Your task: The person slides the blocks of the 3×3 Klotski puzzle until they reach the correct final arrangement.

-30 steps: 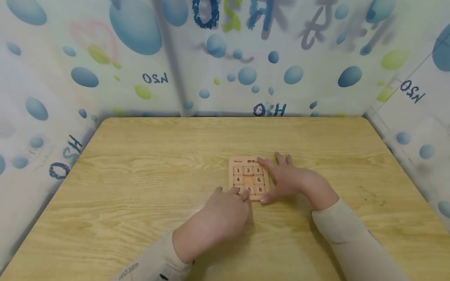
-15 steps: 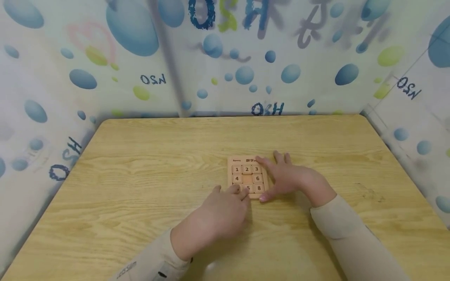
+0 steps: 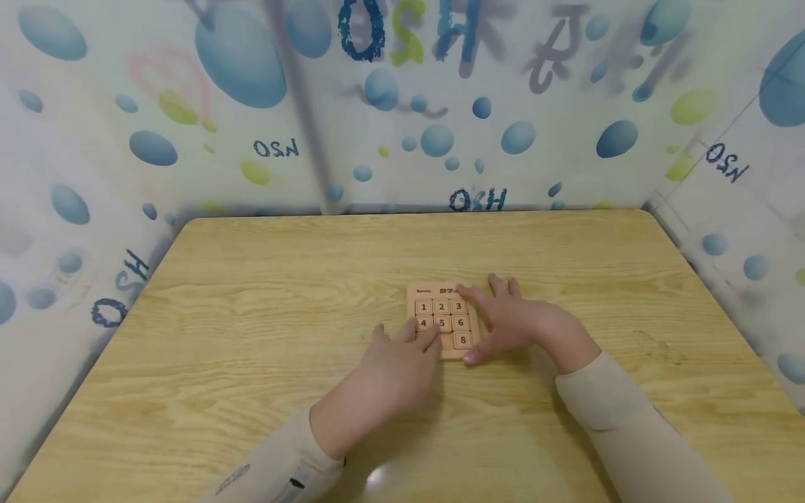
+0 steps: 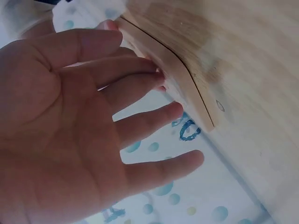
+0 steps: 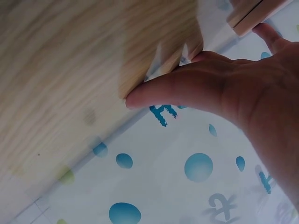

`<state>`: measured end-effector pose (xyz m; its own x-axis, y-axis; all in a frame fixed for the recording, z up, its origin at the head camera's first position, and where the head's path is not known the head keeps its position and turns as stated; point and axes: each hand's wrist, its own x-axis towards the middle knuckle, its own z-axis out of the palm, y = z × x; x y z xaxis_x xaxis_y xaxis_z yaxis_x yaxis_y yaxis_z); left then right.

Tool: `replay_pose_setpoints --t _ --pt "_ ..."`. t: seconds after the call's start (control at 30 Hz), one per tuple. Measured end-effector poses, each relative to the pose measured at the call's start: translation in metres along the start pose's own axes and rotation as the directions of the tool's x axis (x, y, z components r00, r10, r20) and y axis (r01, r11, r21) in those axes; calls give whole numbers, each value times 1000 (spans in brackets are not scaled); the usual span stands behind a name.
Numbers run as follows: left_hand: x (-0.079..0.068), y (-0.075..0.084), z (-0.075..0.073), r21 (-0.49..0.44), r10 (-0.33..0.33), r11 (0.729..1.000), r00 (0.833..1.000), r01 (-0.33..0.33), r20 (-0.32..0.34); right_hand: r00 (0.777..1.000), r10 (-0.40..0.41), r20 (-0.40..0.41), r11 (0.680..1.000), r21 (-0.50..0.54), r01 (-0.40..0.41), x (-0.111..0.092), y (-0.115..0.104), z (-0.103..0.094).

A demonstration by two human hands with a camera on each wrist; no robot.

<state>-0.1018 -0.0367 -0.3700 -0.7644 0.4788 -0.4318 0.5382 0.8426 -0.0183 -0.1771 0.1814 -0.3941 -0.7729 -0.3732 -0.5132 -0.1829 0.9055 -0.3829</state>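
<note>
A wooden number slide puzzle [image 3: 446, 342] lies flat on the table in the head view. Its 1, 2 and 3 tiles form the top row; 4, 5 and 6 stand below. The 8 tile [image 3: 462, 340] is at bottom right, and the bottom middle slot is bare. My left hand [image 3: 399, 367] covers the bottom left slot, one extended fingertip at the 5 tile [image 3: 443, 322]. Its fingers look loosely extended in the left wrist view. My right hand [image 3: 512, 321] holds the puzzle's right side between thumb and index finger, the other fingers spread off it.
The wooden table [image 3: 283, 279] extends around the puzzle on all sides. Behind it and at both sides stand pale wall panels [image 3: 352, 140] printed with blue and green drops and lettering.
The 5 tile has slid up from the bottom middle slot into the centre, leaving the lower slot bare. My left fingers moved slightly up with it. The right hand keeps its place.
</note>
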Motion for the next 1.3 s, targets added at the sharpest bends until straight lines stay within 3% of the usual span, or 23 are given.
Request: replay_pose_setpoints --t 0.27,0.77,1.1,1.3 --pt "-25 -11 5 -23 -34 999 999 35 22 1000 5 2 1000 -23 -5 -3 -2 -1" --pt "-13 1 -1 -5 29 1000 1000 -30 -5 1000 -3 -4 1000 -21 3 -2 -3 -2" --pt "-13 -3 1 -62 35 997 999 -34 14 1000 -13 11 1000 -9 13 -1 3 2" --pt "-17 -7 0 -32 23 999 1000 -23 8 1000 -2 8 1000 -10 2 -1 2 0"
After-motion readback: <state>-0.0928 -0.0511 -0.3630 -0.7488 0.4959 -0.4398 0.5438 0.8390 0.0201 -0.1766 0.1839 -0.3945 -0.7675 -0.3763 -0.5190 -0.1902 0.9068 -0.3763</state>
